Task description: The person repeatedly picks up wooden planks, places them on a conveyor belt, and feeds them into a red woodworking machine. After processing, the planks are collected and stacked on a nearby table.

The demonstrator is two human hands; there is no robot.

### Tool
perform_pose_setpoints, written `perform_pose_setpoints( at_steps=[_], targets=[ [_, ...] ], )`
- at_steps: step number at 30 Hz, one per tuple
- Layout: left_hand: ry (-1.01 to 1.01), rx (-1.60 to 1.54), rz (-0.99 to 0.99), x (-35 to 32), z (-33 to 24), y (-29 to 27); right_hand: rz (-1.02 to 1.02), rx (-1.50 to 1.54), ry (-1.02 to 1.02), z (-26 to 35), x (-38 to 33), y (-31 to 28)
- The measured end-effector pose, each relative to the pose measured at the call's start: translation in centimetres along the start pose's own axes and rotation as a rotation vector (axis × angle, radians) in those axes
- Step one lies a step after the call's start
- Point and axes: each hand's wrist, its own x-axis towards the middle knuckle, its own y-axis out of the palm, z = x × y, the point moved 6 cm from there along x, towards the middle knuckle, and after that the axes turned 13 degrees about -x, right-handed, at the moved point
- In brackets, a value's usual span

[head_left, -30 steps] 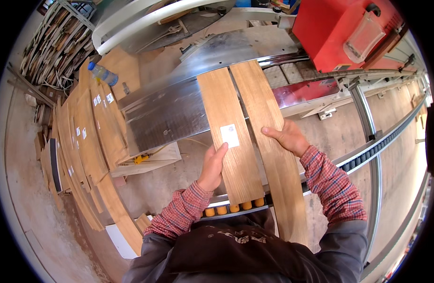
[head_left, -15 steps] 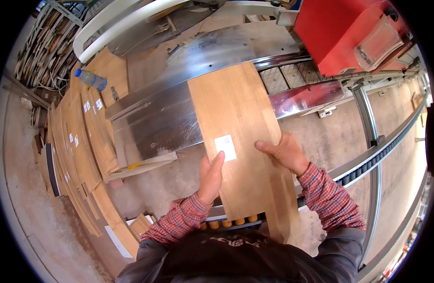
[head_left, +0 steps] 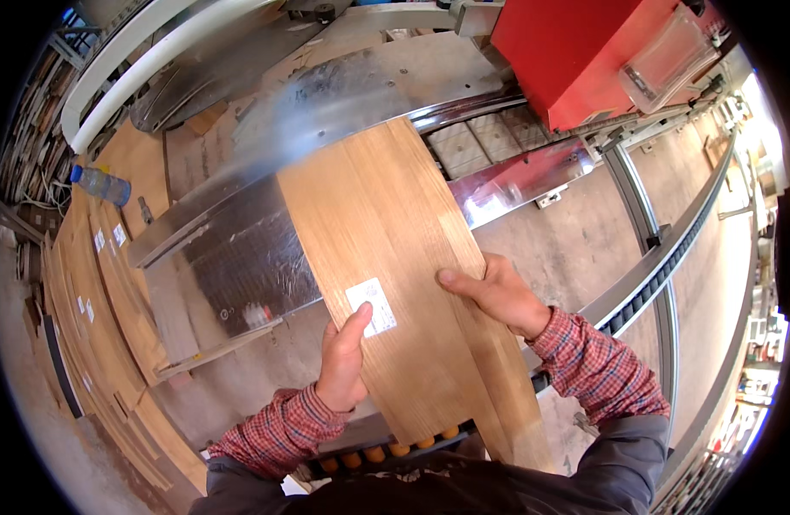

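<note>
A wide light-brown wooden board [head_left: 386, 223] lies lengthwise before me, its far end over the metal machine bed [head_left: 249, 249]. My left hand [head_left: 343, 356] grips the board's left edge, thumb on top over the corner of a white label [head_left: 372, 307]. My right hand [head_left: 501, 296] clasps the right edge, thumb flat on the upper face and fingers hidden beneath. Along the near right side runs a narrower wooden strip [head_left: 507, 412], reaching closer to me than the board; whether it is joined to the board I cannot tell.
A red machine housing [head_left: 575, 64] stands at the far right, a curved white guard [head_left: 112, 86] at the far left. Labelled boards [head_left: 86, 283] are stacked on the left beside a plastic bottle [head_left: 103, 184]. A roller rail [head_left: 661, 275] crosses the right; orange rollers [head_left: 375, 453] sit near me.
The view has shifted, so the machine and stacked boards appear farther left. Both hands keep hold of the board, which appears slightly more tilted, its far end farther left.
</note>
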Motion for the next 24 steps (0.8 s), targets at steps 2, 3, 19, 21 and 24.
perform_pose_setpoints(
  at_steps=[2, 3, 19, 21, 24],
  targets=[
    [0.009, -0.017, -0.017, -0.5, 0.1, 0.2, 0.008, -0.007, 0.019, 0.6, -0.2, 0.0],
    [0.011, 0.012, -0.029, -0.4, 0.2, 0.0, 0.019, -0.018, 0.047, 0.9, -0.2, -0.2],
    [0.039, -0.006, -0.013, 0.4, 0.9, 1.7, 0.014, 0.05, 0.064, 0.0, 0.1, -1.8],
    [0.039, -0.01, -0.015, 0.8, 1.2, 2.1, 0.012, 0.051, 0.067, 0.0, 0.0, -2.4],
    [0.047, -0.008, -0.009, 1.0, 1.8, 2.3, 0.024, 0.04, 0.067, 0.1, -0.1, -3.1]
  ],
)
